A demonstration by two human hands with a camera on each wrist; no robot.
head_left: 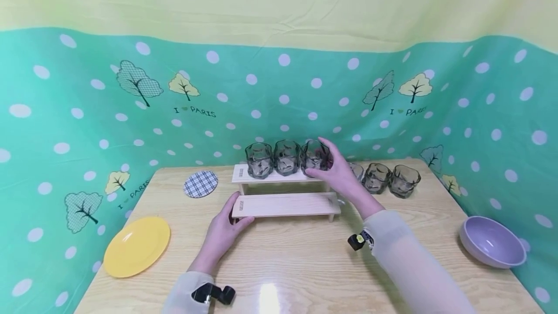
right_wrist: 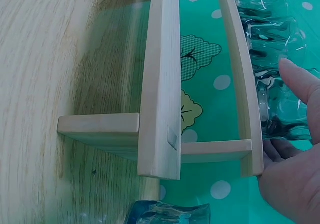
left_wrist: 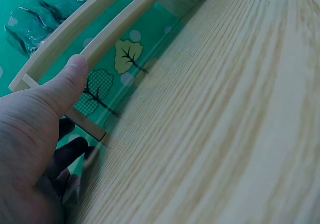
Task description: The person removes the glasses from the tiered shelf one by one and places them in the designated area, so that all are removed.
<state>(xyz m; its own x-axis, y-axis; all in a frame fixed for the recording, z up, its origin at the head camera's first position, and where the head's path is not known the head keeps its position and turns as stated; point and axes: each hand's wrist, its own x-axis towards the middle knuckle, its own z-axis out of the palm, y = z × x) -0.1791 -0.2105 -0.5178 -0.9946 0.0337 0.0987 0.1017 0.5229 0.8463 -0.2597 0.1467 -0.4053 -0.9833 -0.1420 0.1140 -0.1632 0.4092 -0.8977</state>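
A two-step wooden shelf stands on the table, its upper step behind the lower one. Three smoky grey glasses stand in a row on the upper step: a left glass, a middle glass and a right glass. My right hand holds the right glass, thumb in front and fingers around its far side. In the right wrist view the thumb lies against this glass. My left hand grips the lower step's left end, its thumb along the front edge.
Right of the shelf, more grey glasses stand on the table, one partly behind my right hand. A purple bowl sits near the right edge. On the left lie a yellow plate and a checked round coaster. A polka-dot curtain encloses the table.
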